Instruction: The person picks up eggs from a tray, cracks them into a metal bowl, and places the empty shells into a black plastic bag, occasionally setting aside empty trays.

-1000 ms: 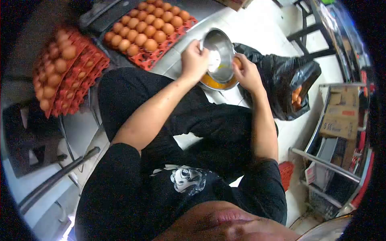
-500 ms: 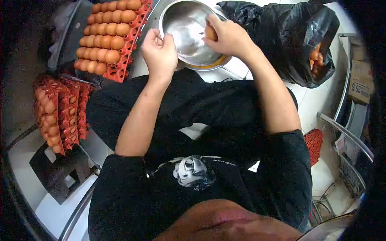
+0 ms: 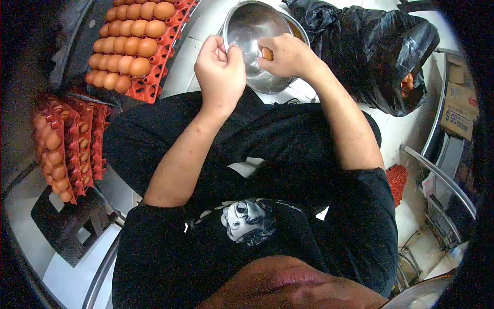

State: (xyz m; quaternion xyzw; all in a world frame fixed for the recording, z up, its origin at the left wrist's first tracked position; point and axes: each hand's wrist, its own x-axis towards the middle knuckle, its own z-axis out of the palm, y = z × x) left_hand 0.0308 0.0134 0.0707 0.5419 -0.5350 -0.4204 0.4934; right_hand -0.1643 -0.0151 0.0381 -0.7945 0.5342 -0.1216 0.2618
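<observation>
The fingers [image 3: 278, 45] of the right hand [image 3: 288, 54] are closed around a brown egg [image 3: 267, 53] and hold it just inside the near rim of the steel bowl [image 3: 247, 26]. The left hand [image 3: 221, 67] is curled right beside it, its fingers [image 3: 212, 47] bent in at the same rim; whether they pinch the rim, touch the egg or grasp nothing I cannot tell. The step in hand looks like opening the egg over the bowl. Doing it well, I judge, calls for a light, even hold: both thumbs meeting at the crack, and the shell parted low over the bowl's wall so the contents land inside and no chips go with them. A hard squeeze would likely crush the shell — better to pull the halves apart than to press them. Outward from the right fingers, on their far side, a black bag [image 3: 370, 56] lies open with something orange [image 3: 409, 82] inside, too small to tell whether shells or eggs. Outward from the left fingers sits a red tray [image 3: 149, 90] filled with eggs within easy reach, and further out, nearer the person, a stack [image 3: 67, 149] of more filled trays.
</observation>
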